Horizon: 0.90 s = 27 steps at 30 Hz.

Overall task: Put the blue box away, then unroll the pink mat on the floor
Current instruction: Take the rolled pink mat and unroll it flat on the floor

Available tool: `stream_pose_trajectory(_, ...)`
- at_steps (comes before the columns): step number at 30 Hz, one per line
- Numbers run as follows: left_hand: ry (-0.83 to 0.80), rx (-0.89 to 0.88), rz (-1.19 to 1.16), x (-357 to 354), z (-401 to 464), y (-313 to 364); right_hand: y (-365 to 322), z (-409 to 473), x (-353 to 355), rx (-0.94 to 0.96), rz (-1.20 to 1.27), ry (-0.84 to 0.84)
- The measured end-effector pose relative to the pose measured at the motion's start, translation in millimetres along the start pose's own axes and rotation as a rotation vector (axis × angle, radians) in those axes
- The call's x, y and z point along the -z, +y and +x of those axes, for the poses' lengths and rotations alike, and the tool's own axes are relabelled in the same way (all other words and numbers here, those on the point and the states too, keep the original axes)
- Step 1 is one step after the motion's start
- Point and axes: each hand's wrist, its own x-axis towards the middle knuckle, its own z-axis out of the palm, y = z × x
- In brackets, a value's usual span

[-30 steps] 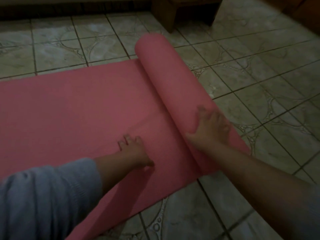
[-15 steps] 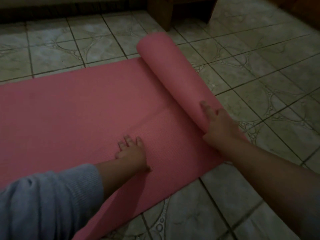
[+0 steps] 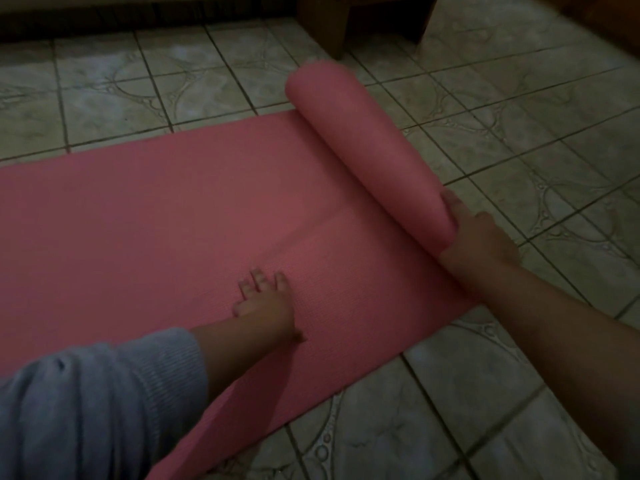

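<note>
Head cam is looking down at a tiled floor [image 3: 519,393] that's filling the whole view, patterned tiles running out toward 12 and 3 o'clock. Next biggest is the pink mat [image 3: 173,220], which is lying flat across the left and middle, with its rolled part [image 3: 363,143] sitting as a fat tube from about 12 o'clock down toward 3 o'clock. So the unrolling is looking maybe halfway, judging by how thick that tube is. No blue box anywhere in view, so I'm guessing it's already put away. A piece of wooden furniture [image 3: 332,26] is standing at 12 o'clock, just beyond the roll's far end. A grey sleeve [image 3: 86,410] is coming in at 7 o'clock. Right hand [image 3: 478,237] is cupping the near end of the roll, fingers curved loosely against it, probably to push it along. Left hand [image 3: 266,299] is pressing flat on the opened part, fingers spread a little, holding nothing, likely pinning it so it doesn't slide.
</note>
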Motion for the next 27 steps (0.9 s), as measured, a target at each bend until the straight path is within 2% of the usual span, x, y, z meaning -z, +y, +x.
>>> stream_pose_trajectory(5, 0.009, 0.001, 0.010, 0, -1, 1, 15, 5, -3, 0.023, -0.079, 0.080)
stream_pose_trajectory(9, 0.022, -0.003, 0.019, -4, 2, -1, 18, 7, -5, -0.013, -0.045, 0.071)
stream_pose_trajectory(13, 0.015, -0.011, -0.024, -2, 3, -2, 18, 2, -9, 0.011, -0.157, -0.002)
stream_pose_trajectory(18, 0.041, -0.166, 0.033, -9, -5, -13, 18, -3, -14, 0.024, -0.220, -0.041)
stream_pose_trajectory(23, 0.032, -0.134, 0.072, -8, -9, -11, 18, 2, -14, 0.042, -0.120, 0.015)
stream_pose_trajectory(27, 0.019, -0.137, 0.084, -8, -9, -11, 23, 19, -2, -0.081, -0.082, 0.118)
